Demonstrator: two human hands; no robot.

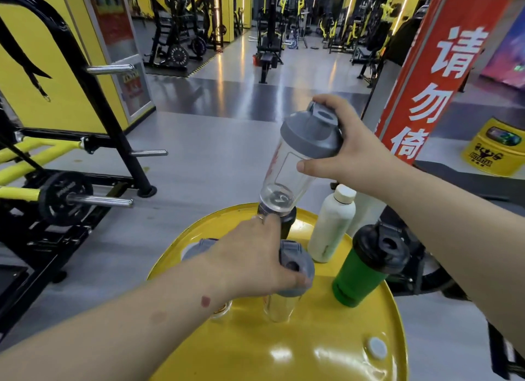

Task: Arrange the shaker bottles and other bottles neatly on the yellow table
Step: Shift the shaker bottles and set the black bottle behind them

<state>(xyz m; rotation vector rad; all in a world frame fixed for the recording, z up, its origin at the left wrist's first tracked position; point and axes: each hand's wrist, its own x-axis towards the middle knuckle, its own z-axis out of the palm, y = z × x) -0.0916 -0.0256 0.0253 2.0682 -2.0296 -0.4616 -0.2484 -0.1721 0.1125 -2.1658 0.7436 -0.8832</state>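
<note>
My right hand (349, 150) grips the grey lid of a clear shaker bottle (289, 170), lifted and tilted above the far edge of the round yellow table (326, 332). My left hand (252, 258) is clasped over the grey lid of a second clear shaker (284, 301) standing mid-table. Partly hidden under my left wrist is a third clear shaker with a grey lid (196, 245). A black bottle (287, 224) stands at the far edge behind my fingers. A white bottle (332, 224) and a green shaker with a black lid (363, 270) stand on the right.
A small grey plug (377, 348) sits in the tabletop near the front right. A black weight rack with plates (65, 196) stands to the left. A red banner pillar (426, 76) and a yellow drum (497, 147) lie to the right. Grey floor stretches ahead.
</note>
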